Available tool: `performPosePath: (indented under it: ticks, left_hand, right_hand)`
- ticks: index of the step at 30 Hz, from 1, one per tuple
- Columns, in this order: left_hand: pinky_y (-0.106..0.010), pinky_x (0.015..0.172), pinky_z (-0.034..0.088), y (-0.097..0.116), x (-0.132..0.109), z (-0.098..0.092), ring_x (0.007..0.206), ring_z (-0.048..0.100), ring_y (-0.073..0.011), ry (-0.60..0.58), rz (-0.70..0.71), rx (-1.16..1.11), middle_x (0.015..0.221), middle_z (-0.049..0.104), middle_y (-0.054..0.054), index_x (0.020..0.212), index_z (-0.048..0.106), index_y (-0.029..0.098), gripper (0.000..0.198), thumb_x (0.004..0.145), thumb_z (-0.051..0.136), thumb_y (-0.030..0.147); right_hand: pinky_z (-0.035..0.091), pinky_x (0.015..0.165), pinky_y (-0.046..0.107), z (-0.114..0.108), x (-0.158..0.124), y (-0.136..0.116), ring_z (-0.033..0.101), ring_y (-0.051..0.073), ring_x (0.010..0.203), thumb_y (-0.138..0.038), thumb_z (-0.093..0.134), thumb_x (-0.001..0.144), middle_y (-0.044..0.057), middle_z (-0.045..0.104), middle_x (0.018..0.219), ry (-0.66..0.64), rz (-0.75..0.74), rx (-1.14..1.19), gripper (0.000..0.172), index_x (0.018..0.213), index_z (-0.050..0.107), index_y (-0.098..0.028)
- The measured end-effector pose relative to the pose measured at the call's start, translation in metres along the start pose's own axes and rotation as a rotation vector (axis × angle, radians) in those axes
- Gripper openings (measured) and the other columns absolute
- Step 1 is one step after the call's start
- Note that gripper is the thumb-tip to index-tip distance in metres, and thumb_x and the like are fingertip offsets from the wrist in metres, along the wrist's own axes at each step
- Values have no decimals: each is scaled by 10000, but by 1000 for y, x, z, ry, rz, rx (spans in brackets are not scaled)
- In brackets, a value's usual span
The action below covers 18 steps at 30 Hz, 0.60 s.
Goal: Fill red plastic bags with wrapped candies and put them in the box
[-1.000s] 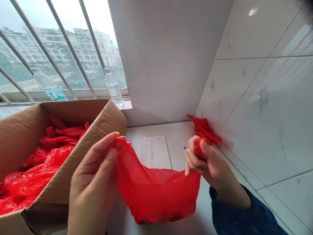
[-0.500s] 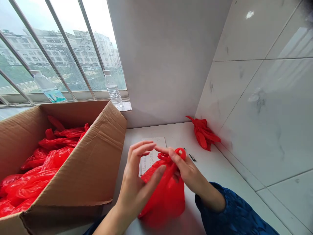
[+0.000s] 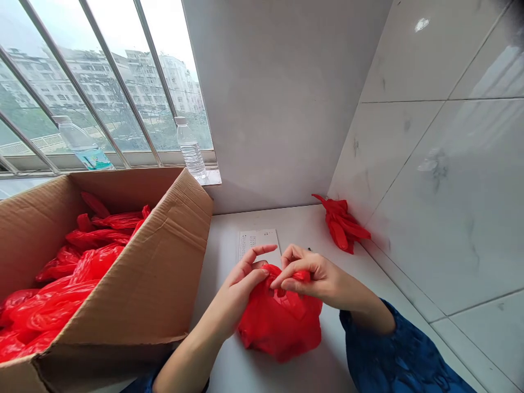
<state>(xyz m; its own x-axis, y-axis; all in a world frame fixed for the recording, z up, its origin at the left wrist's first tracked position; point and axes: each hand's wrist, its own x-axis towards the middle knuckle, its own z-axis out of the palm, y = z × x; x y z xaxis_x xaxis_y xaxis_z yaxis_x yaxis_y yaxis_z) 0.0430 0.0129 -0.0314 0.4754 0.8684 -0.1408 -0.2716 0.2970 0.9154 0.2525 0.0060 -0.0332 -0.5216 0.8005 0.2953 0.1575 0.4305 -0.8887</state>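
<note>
A red plastic bag (image 3: 282,333), bulging at the bottom, rests on the white tabletop with its gathered top between my hands. My left hand (image 3: 241,284) pinches the left side of the top with thumb and fingers, the index finger stretched out. From the right, my right hand (image 3: 313,275) grips the twisted handle part with its fingertips. Whether the top is knotted cannot be made out behind the fingers. What the bag holds is hidden.
An open cardboard box (image 3: 155,273) full of red plastic bags (image 3: 85,262) stands at the left. A printed sheet (image 3: 257,240) lies behind my hands. Another red bag (image 3: 344,224) sits by the tiled wall. Two plastic bottles, one clear (image 3: 190,150), one labelled (image 3: 84,144), stand on the windowsill.
My left hand has gone from hovering with fingers apart to pinching the bag's top. My right hand has shifted its grip on the handle, and the bag has turned slightly.
</note>
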Motion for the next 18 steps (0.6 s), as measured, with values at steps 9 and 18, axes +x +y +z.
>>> performPosePath:
  ticks: [9, 18]
  left_hand:
    - [-245, 672, 492, 1, -2, 0, 718, 649, -167, 15, 18, 161, 817, 709, -19, 1363, 579, 260, 440, 957, 620, 424]
    - [-277, 755, 527, 5, -4, 0, 884, 679, -210, 2, 304, 460, 966, 754, -76, 1025, 759, 201, 214, 957, 635, 362]
  right_hand:
    - [429, 635, 252, 30, 3, -2, 548, 137, 725, -16, 497, 837, 2, 556, 890, 433, -200, -507, 218, 877, 502, -230]
    - [382, 607, 262, 18, -3, -5, 511, 133, 700, -126, 591, 934, 13, 557, 852, 465, -298, -701, 177, 798, 521, -217]
